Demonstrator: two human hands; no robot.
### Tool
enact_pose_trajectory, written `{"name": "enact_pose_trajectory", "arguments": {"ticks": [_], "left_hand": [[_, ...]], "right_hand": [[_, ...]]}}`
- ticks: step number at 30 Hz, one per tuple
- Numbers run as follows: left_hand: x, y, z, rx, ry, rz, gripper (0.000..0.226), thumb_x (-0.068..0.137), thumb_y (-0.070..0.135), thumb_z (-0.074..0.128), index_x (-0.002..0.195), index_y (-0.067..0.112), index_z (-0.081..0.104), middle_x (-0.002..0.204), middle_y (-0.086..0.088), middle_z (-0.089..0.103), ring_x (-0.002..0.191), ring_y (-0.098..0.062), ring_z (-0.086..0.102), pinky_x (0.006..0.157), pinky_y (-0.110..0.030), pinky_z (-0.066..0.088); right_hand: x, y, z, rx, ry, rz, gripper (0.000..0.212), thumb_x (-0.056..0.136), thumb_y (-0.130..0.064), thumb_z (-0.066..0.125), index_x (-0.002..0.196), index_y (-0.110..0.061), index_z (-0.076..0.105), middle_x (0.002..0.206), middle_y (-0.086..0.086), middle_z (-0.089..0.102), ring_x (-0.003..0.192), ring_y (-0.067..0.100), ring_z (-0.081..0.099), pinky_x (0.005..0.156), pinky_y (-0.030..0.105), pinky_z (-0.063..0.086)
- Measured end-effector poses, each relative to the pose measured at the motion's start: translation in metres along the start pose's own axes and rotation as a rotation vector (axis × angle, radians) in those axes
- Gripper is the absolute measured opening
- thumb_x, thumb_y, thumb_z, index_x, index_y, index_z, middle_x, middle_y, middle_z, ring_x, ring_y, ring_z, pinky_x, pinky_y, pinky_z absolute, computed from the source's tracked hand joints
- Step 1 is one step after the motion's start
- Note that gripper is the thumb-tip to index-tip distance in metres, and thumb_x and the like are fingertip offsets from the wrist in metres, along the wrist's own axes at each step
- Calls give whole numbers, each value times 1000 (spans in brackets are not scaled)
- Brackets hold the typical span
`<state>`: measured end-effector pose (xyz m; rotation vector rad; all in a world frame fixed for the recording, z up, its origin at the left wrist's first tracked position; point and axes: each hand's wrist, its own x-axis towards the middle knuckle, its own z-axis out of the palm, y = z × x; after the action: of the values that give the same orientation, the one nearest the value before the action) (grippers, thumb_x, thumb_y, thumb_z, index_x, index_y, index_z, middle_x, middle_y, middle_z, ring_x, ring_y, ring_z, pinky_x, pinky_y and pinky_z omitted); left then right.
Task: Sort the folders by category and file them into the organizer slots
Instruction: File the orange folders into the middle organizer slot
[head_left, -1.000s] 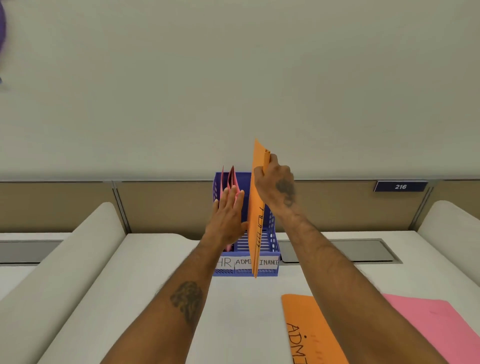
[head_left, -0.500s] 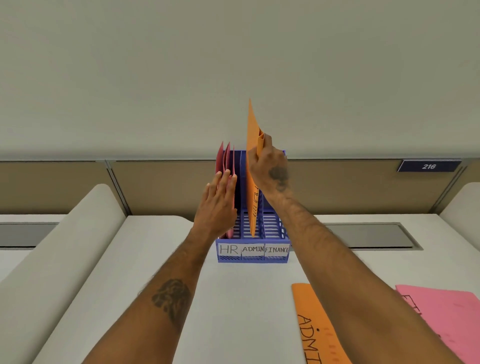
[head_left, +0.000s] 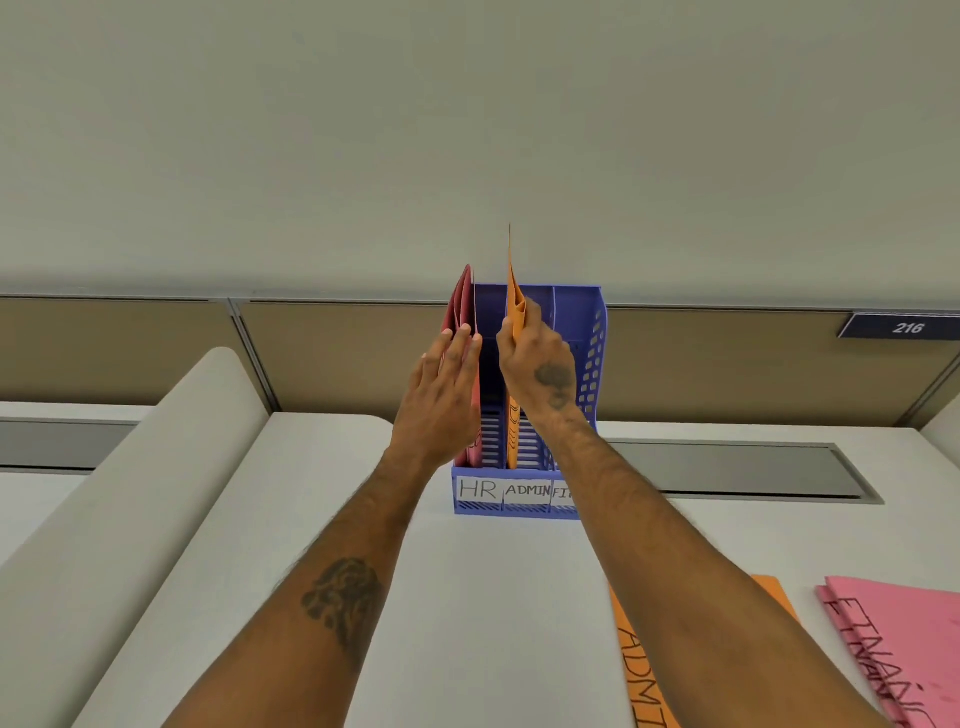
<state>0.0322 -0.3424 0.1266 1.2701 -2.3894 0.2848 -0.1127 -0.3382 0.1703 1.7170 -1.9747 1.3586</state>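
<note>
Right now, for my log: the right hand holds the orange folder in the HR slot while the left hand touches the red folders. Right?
Not HR: the head view shows the right hand holding the orange folder in the ADMIN slot. The left hand touches the red folders.

Plain off-white wall (head_left: 467, 130) above tan partition panels (head_left: 337, 353); navy "216" plate (head_left: 901, 327) at right; white surface (head_left: 493, 597) with grey recessed trays (head_left: 727, 470).

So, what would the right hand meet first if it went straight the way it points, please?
Probably the back of the organizer, just beyond the orange folder the right hand pinches; depth is unclear.
</note>
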Motion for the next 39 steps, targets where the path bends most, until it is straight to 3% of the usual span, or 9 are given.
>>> {"name": "enact_pose_trajectory", "arguments": {"ticks": [7,14,20,26,28,31,34,39], "left_hand": [[0,-2,-1,0,-4,5,83,96,36,51,157,12,1,166,-9,-1,153,-26,-4,124,-46,12],[0,-3,-7,9,-51,-5,84,96,32,51,157,14,-3,166,-7,-6,153,-24,-9,124,-47,11],[-5,2,-18,-2,-79,-11,87,95,30,52,157,14,-8,166,-8,-11,152,-23,-14,123,-47,2],[-19,11,-37,-15,-74,-34,91,95,30,54,156,15,-13,165,-10,-16,151,-26,-18,120,-48,-5],[-27,13,-43,-18,-61,-27,90,94,32,52,156,14,-11,165,-11,-15,151,-27,-16,122,-51,-1],[-40,19,-50,-30,-54,-10,90,94,36,50,156,15,-12,165,-11,-14,152,-28,-15,123,-55,3],[-53,25,-55,-19,-71,-11,94,94,43,50,154,19,-19,164,-10,-19,151,-27,-19,123,-54,1],[-77,38,-61,-53,-63,28,97,92,46,53,156,18,-15,163,-8,-21,150,-27,-20,122,-55,-1]], "right_hand": [[-15,6,8,-70,-170,114,44,102,-45,27,128,-13,43,88,8,67,71,24,66,65,43,58],[-19,10,7,-104,-294,146,51,100,-52,22,131,-15,40,88,8,65,71,24,64,65,40,57],[-26,9,-9,-150,-362,165,78,89,-72,17,142,-16,30,104,13,65,89,31,66,67,36,46],[-39,9,-40,-263,-423,151,86,89,-74,13,152,-15,16,114,15,65,99,30,64,82,44,52],[-47,10,-49,-225,-445,127,85,90,-73,15,153,-16,15,133,15,55,118,31,56,92,47,47],[-62,13,-63,-260,-514,96,84,89,-73,15,154,-20,7,159,14,20,146,31,19,113,54,25],[-78,19,-78,-388,-496,51,87,85,-76,9,154,-24,4,162,13,3,149,30,-1,116,56,9],[-106,32,-102,-474,-482,28,88,83,-78,4,154,-27,2,162,13,-4,149,32,-7,115,59,4]]}}
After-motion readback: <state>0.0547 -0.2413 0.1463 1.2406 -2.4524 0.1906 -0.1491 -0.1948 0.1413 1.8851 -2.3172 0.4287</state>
